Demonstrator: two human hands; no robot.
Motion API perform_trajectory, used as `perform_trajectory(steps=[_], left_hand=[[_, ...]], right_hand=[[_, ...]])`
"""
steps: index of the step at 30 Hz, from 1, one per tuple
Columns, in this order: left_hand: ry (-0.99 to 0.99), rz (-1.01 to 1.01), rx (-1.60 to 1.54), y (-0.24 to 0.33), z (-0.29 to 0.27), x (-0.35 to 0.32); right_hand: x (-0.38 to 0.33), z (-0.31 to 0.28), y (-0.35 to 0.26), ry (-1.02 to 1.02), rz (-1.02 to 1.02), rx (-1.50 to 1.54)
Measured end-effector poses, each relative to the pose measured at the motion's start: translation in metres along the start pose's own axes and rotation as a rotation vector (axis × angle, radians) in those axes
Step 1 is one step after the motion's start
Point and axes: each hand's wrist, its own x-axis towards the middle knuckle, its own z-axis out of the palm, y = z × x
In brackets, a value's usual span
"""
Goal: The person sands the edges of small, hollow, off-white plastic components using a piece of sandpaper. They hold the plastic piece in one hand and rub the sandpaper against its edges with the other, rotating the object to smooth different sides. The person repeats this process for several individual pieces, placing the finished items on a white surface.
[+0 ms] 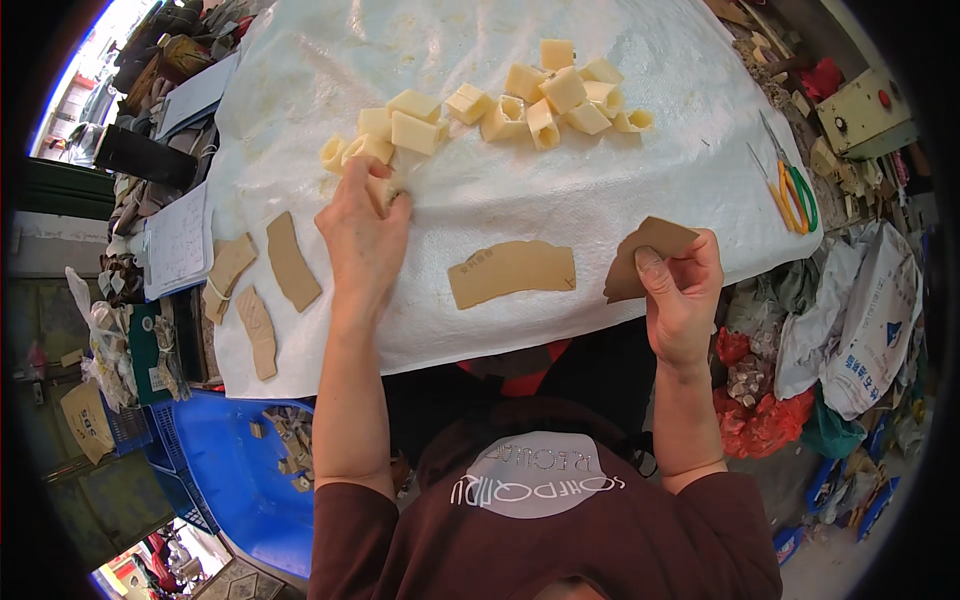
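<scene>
My left hand (362, 240) is closed on a small pale-yellow block (382, 192), at the near edge of a loose cluster of similar blocks (415, 132). Several of those blocks have hollow ends. Between the thumb and fingers of my right hand (685, 300) is a curved brown cardboard piece (650, 245), raised a little over the table's near right side. Flat on the white sheet (560, 195) between my hands lies another curved cardboard piece (512, 275) with markings. Left of my left forearm are more cardboard pieces (292, 262).
A second heap of pale blocks (565, 95) sits at the far middle. Tools with orange and green handles (795, 200) lie near the right edge. Papers (178, 240) border the left. Below left stands a blue tub (235, 470); plastic bags (850, 310) crowd the right.
</scene>
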Motion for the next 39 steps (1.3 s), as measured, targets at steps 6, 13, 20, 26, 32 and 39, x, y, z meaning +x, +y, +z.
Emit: perform_trajectory(steps=[6, 13, 20, 26, 32, 39], left_hand=[[-0.035, -0.079, -0.194, 0.006, -0.007, -0.001], [0.074, -0.160, -0.854, -0.066, -0.032, 0.013], [0.042, -0.029, -1.045, -0.048, -0.055, -0.013], [-0.279, 0.049, -0.983, -0.002, -0.041, -0.055], [-0.517, 0.007, -1.152, 0.026, -0.008, -0.103], [-0.564, 0.035, -0.805, 0.026, -0.006, -0.120]], right_hand=[[0.009, -0.012, 0.010, -0.026, 0.240, 0.005], [0.017, -0.024, 0.014, 0.012, 0.368, 0.122], [0.015, -0.021, 0.015, 0.002, 0.328, 0.063], [-0.001, -0.012, -0.002, -0.123, 0.365, -0.146], [0.000, 0.022, -0.047, -0.659, -0.060, -0.671], [-0.009, 0.031, -0.038, -0.673, 0.065, -0.655]])
